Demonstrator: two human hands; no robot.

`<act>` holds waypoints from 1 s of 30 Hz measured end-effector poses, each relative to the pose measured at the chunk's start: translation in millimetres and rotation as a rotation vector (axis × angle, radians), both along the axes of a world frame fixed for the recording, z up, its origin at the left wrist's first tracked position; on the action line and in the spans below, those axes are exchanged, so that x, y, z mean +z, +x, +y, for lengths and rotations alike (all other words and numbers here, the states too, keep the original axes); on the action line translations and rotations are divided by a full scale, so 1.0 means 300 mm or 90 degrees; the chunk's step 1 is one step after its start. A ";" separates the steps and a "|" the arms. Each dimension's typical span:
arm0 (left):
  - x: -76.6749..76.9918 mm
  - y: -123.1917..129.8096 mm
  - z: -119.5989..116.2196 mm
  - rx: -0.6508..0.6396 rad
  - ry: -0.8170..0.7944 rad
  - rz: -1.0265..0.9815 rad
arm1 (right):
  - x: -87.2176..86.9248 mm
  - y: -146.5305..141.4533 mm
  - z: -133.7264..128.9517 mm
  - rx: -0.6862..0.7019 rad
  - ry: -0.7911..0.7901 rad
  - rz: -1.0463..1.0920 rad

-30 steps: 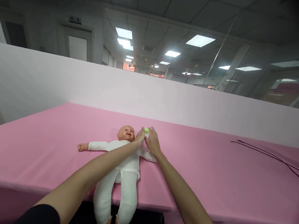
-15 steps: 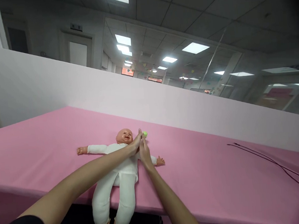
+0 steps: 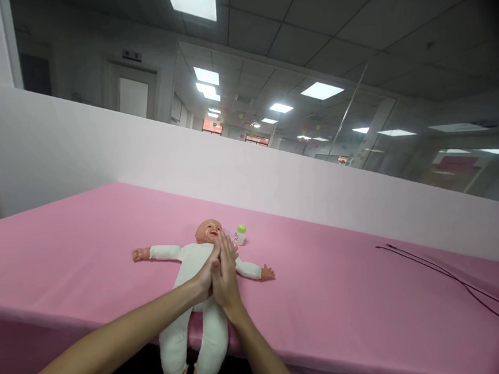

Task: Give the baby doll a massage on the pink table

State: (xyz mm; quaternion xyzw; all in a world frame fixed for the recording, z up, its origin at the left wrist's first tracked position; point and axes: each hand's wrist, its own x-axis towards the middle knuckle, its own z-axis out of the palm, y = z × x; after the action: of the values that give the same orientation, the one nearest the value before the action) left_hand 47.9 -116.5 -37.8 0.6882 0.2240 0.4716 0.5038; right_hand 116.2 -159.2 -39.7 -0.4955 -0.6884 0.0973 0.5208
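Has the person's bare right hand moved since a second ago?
Yes: judged against the low white wall, the bare right hand has moved nearer the camera and leftward, away from the green-capped translucent bottle.

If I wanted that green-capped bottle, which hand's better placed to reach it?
Right, probably: the right hand is on the side nearer the bottle. The left hand, palm to palm with it, is farther across the doll.

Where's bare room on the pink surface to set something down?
Between the doll and the black cables; also left of the doll, before the white wall. Crowded: around the doll's upper body, with the left hand, right hand and green-capped bottle.
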 end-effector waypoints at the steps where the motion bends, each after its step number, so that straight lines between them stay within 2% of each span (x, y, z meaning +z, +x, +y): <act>1: -0.014 -0.022 0.003 -0.010 -0.006 0.008 | -0.004 0.019 0.018 -0.011 -0.015 -0.001; 3: -0.041 -0.083 0.023 -0.006 -0.013 0.035 | -0.031 0.078 0.062 -0.038 -0.079 -0.007; 5: -0.074 -0.164 0.062 0.070 0.040 0.102 | -0.082 0.145 0.104 -0.058 -0.171 -0.042; 7: -0.122 -0.258 0.114 0.178 0.122 0.227 | -0.140 0.210 0.129 -0.068 -0.245 -0.096; 9: -0.178 -0.353 0.164 0.252 0.191 0.396 | -0.183 0.272 0.133 -0.095 -0.280 -0.156; 12: -0.239 -0.479 0.211 0.305 0.313 0.587 | -0.195 0.361 0.114 -0.185 -0.282 -0.276; 14: -0.246 -0.530 0.221 0.335 0.368 0.644 | -0.178 0.404 0.099 -0.250 -0.289 -0.338; 16: -0.227 -0.540 0.218 0.354 0.367 0.638 | -0.152 0.416 0.091 -0.278 -0.274 -0.357; 18: -0.193 -0.507 0.202 0.355 0.337 0.562 | -0.132 0.386 0.090 -0.257 -0.222 -0.324; 21: -0.147 -0.414 0.168 0.313 0.307 0.444 | -0.127 0.296 0.098 -0.148 -0.181 -0.225; 24: -0.137 -0.355 0.147 0.238 0.264 0.472 | -0.151 0.238 0.103 -0.040 -0.244 -0.170; 25: -0.143 -0.354 0.149 0.221 0.241 0.500 | -0.161 0.241 0.103 -0.036 -0.256 -0.169; 27: -0.165 -0.378 0.164 0.217 0.223 0.559 | -0.176 0.278 0.096 -0.085 -0.252 -0.197; 30: -0.202 -0.448 0.197 0.268 0.292 0.616 | -0.183 0.371 0.078 -0.192 -0.223 -0.318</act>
State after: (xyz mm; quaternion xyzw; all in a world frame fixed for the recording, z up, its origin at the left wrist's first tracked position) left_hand -86.6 -57.5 -98.5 0.8578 0.4531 0.2298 0.0775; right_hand 227.7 -135.8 -94.6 -0.6819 -0.6867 0.0114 0.2517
